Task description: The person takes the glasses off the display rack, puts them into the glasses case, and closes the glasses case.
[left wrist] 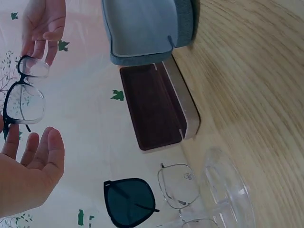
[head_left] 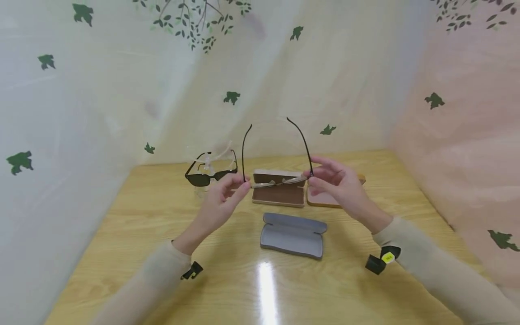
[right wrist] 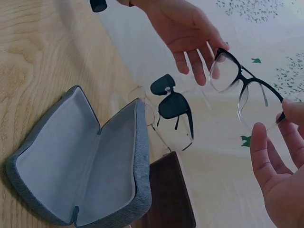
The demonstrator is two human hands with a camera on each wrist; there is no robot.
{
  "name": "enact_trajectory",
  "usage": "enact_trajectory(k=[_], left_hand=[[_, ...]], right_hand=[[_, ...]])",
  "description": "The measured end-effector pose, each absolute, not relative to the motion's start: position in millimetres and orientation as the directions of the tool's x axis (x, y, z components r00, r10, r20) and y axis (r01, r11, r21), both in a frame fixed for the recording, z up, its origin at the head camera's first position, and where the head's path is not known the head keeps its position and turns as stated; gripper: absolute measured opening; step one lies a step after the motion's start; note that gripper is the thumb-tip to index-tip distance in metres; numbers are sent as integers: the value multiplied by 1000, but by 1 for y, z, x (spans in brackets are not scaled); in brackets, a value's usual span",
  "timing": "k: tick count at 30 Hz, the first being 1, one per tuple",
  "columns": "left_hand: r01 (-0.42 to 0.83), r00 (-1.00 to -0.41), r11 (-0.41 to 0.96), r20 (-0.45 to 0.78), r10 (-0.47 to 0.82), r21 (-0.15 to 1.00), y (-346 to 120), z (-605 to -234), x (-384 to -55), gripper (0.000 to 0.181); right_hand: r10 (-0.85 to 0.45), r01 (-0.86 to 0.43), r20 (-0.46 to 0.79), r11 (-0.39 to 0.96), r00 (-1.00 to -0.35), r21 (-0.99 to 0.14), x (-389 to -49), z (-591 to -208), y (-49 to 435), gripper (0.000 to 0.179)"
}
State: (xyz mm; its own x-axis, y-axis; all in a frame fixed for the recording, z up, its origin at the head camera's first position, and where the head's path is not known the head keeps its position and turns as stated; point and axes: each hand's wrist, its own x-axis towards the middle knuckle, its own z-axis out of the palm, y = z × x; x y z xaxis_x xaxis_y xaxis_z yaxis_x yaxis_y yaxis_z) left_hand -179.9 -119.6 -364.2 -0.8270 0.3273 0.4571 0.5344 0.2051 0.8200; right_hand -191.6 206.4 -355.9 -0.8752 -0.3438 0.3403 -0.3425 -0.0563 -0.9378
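Note:
My left hand [head_left: 217, 205] and right hand [head_left: 343, 188] hold up a pair of eyeglasses [head_left: 299, 179] between them, one at each end of the front. The frame is black along the top and clear below, as the right wrist view shows. Thumb and fingers pinch the frame near each hinge. Both black temples are unfolded and point away from me, toward the wall. Below the hands, a grey-blue glasses case [head_left: 292, 239] lies open on the table, its pale lining bare. Behind it stands an open case with a dark brown lining [head_left: 278, 196], partly overlapped by the eyeglasses.
Dark sunglasses [head_left: 199, 180] sit at the back left on a clear stand [left wrist: 242, 190], with thin metal-rimmed glasses [left wrist: 178, 186] beside them. Another case [head_left: 321, 199], pinkish with an orange-brown edge, lies partly behind my right hand. A printed sheet [head_left: 268, 81] rises behind the wooden table [head_left: 154, 225].

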Motion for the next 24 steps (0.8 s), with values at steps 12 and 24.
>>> enact_trajectory(k=[12,24], left_hand=[[516,-845,193,458,277,835,-127,-368,-175,20],[638,-757,93,600,257,765,-121,-376,-180,48]], right_hand=[[-371,-315,293,-2,-881,-949,-187,-362,200,54],[-336,-233,247,-83,-909,-969,-185,-365,195,58]])
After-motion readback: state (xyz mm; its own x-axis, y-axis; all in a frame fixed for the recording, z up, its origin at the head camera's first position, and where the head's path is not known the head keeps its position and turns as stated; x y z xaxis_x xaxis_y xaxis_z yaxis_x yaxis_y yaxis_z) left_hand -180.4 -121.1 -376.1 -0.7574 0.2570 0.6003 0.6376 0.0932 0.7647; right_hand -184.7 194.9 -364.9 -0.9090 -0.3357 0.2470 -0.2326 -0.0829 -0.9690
